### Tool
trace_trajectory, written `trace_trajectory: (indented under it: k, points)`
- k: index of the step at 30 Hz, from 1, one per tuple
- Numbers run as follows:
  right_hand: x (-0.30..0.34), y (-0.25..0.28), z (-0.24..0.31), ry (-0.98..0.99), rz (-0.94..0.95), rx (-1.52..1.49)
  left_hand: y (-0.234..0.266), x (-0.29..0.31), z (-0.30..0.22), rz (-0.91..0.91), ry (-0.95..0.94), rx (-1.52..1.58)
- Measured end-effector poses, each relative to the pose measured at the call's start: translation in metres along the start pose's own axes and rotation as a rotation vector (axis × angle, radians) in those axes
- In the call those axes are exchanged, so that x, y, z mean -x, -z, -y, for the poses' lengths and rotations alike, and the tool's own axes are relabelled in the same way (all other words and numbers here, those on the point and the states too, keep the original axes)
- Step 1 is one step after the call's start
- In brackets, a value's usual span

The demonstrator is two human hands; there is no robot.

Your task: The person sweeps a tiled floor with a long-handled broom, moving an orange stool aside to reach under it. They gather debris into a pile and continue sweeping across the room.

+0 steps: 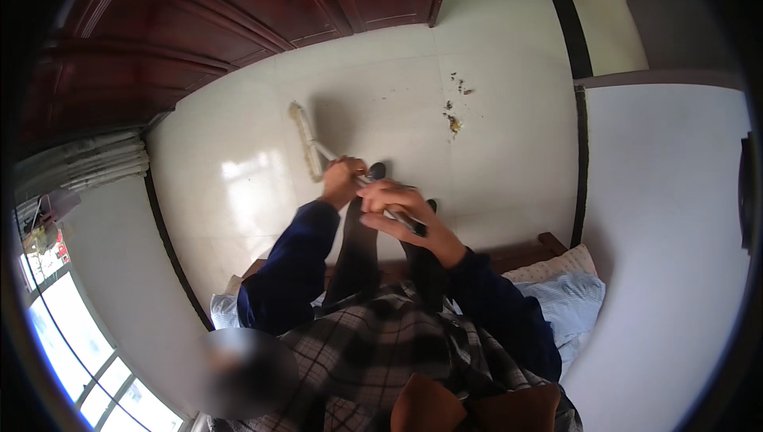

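Both hands are gripping the broom (323,150), the left hand (342,180) closed and nearer its head (305,140), the right hand (416,203) loosely curled at the black grip (414,226). Its long axis is slanting far-left; the head is lying left of the debris (454,123), well apart.

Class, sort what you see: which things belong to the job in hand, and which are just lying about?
Job in hand:
broom-like tool, held by left hand and right hand
scattered debris, probably

Just lying about:
pale blue cloth
patterned pillow-like thing
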State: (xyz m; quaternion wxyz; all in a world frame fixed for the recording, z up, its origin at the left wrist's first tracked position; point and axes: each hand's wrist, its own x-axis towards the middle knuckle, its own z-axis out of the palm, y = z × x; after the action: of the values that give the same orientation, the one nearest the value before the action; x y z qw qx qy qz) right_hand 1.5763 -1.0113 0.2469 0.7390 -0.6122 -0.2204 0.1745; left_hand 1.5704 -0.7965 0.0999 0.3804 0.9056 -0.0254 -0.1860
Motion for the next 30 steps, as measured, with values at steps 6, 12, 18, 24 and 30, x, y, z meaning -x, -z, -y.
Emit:
trace_trajectory:
  k: [6, 12, 18, 24, 30]
  points:
    - [-0.079, -0.050, -0.094, -0.053, 0.026, -0.069, 0.065, -0.036, 0.125, 0.029, 0.095, -0.165]
    - [-0.089, 0.010, -0.021, -0.137, -0.188, 0.262, 0.014, -0.116, 0.039, 0.076, -0.303, 0.069]
    - [-0.121, 0.020, 0.069, -0.016, -0.124, 0.616, 0.054, -0.136, -0.070, 0.067, -0.512, 0.257]
    - [-0.144, 0.005, 0.056, -0.040, -0.261, 0.350, 0.110, -0.140, -0.025, 0.166, -0.469, 0.060]
    - [-0.163, 0.008, -0.071, -0.348, -0.455, -0.189, 0.104, -0.213, 0.083, 0.333, -0.293, -0.260]
